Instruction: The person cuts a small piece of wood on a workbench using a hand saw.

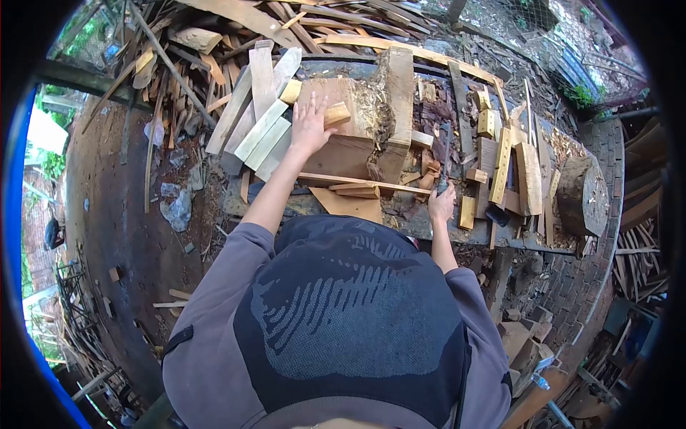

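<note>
My left hand [311,127] lies with spread fingers on a large wooden block [339,159] with a rough, crumbly hollow. Beside its thumb, a small wood piece [338,114] rests on the block. My right hand [442,203] is wrapped round the near end of a long, narrow, dark tool [446,146] that points away from me; its exact kind is unclear. Close to that hand are a curved reddish-brown wood piece [431,170] and a small yellow block [466,212]. A thin wooden strip [364,184] runs along the big block's near side toward my right hand.
Pale boards [264,139] lean at the block's left. Offcuts and a drilled yellow wood bar [501,166] crowd the right, before a log stump [582,196]. Scrap planks [343,25] pile up behind. Plastic litter [177,211] lies on the ground at left.
</note>
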Tool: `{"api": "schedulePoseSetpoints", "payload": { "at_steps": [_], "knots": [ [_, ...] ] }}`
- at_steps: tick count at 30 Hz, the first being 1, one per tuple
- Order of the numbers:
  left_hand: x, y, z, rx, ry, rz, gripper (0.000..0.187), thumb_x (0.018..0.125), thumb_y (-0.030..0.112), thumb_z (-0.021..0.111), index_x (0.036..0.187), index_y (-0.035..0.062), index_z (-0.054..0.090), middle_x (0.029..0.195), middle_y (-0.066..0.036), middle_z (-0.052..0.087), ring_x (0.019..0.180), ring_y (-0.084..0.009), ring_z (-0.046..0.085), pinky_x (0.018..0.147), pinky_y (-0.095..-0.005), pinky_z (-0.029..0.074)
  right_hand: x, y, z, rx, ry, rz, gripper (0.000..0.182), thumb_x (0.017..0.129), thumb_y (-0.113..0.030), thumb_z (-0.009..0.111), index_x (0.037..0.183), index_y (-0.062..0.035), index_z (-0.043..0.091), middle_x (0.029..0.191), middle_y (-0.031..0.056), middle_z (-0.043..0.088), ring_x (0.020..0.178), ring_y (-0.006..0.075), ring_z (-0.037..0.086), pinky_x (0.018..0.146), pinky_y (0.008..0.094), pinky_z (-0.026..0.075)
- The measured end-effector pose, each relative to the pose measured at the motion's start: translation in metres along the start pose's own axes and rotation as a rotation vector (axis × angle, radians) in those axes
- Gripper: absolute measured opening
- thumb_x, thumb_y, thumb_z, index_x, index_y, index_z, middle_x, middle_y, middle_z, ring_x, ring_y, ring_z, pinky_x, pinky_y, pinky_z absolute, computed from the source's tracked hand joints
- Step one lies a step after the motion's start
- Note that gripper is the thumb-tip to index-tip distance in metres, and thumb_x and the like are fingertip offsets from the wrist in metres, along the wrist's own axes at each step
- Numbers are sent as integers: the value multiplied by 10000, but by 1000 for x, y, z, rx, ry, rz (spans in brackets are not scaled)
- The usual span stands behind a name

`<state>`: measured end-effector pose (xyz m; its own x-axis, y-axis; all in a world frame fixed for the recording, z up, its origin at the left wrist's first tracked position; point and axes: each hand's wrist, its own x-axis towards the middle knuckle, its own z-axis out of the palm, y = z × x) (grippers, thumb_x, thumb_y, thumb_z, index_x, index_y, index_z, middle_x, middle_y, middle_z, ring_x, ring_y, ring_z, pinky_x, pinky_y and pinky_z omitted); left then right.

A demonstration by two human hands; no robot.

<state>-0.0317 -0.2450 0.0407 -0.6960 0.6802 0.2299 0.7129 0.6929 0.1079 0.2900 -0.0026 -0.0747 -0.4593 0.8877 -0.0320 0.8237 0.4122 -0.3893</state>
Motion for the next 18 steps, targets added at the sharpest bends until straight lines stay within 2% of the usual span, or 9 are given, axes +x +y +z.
{"api": "schedulePoseSetpoints", "payload": {
  "at_steps": [1, 4, 5, 8, 9, 12, 14, 16, 18],
  "knots": [
    [1, -1, -3, 5, -41, -42, 901, 703, 304, 773, 1441, 100, 298, 1416, -204, 393, 1190, -343, 499, 1036, -501, 334, 0, -2, -2, -6, -10, 4, 555, 828, -250, 593, 1300, -73, 361, 1127, 229, 516, 944, 415, 595, 797, 477, 492],
    [18, -9, -26, -124, -417, -184, 723, 689, 355, 778, 1282, 70, 479, 1267, -196, 545, 1100, -350, 568, 931, -454, 452, 6, -4, -1, -15, -34, 10, 544, 826, -261, 595, 1287, -67, 379, 1125, 231, 518, 1005, 404, 569, 827, 470, 481],
    [20, -19, -20, -152, -309, -137, 668, 642, 353, 802, 1180, 55, 542, 1076, -183, 644, 961, -343, 631, 820, -427, 511, 8, -3, 0, -22, -47, 15, 543, 826, -262, 596, 1286, -66, 381, 1125, 231, 518, 1020, 400, 562, 835, 468, 478],
    [39, -36, -25, -164, -428, -39, 671, 601, 361, 824, 1143, 53, 574, 1026, -192, 657, 947, -346, 632, 819, -434, 507, 14, -2, 1, -27, -84, 42, 539, 823, -266, 599, 1279, -67, 393, 1126, 228, 523, 1058, 389, 541, 862, 467, 466],
    [43, -42, -16, -180, -407, -5, 678, 575, 340, 831, 1136, 49, 585, 988, -204, 662, 951, -357, 628, 821, -434, 504, 14, -2, 1, -33, -87, 43, 536, 822, -266, 599, 1277, -68, 396, 1125, 228, 525, 1053, 392, 543, 863, 470, 465],
    [68, -54, -11, -255, -464, 160, 643, 583, 326, 826, 1120, 48, 609, 971, -183, 679, 866, -307, 666, 752, -399, 532, 15, -3, 2, -10, -64, 46, 510, 819, -273, 593, 1255, -76, 417, 1105, 236, 543, 1027, 412, 555, 862, 484, 461],
    [92, -59, -24, -466, -818, 48, 601, 582, 338, 834, 1064, 33, 644, 916, -140, 694, 754, -230, 679, 663, -345, 545, 16, -1, 3, -34, -70, 56, 510, 817, -269, 593, 1252, -67, 420, 1100, 238, 549, 1023, 412, 559, 863, 485, 459],
    [110, -47, -52, -391, -870, -12, 561, 581, 352, 852, 999, 27, 667, 861, -97, 689, 688, -171, 663, 601, -309, 540, 16, 2, 5, -35, -69, 49, 513, 815, -264, 597, 1249, -53, 421, 1093, 239, 554, 1013, 412, 565, 870, 480, 457],
    [119, -41, -62, -553, -883, -64, 524, 600, 339, 853, 990, 40, 669, 857, -72, 689, 712, -164, 662, 629, -300, 544, 16, 1, 3, -12, -61, 52, 513, 816, -263, 599, 1247, -48, 423, 1089, 240, 555, 1012, 414, 566, 873, 477, 457]
  ]
}}
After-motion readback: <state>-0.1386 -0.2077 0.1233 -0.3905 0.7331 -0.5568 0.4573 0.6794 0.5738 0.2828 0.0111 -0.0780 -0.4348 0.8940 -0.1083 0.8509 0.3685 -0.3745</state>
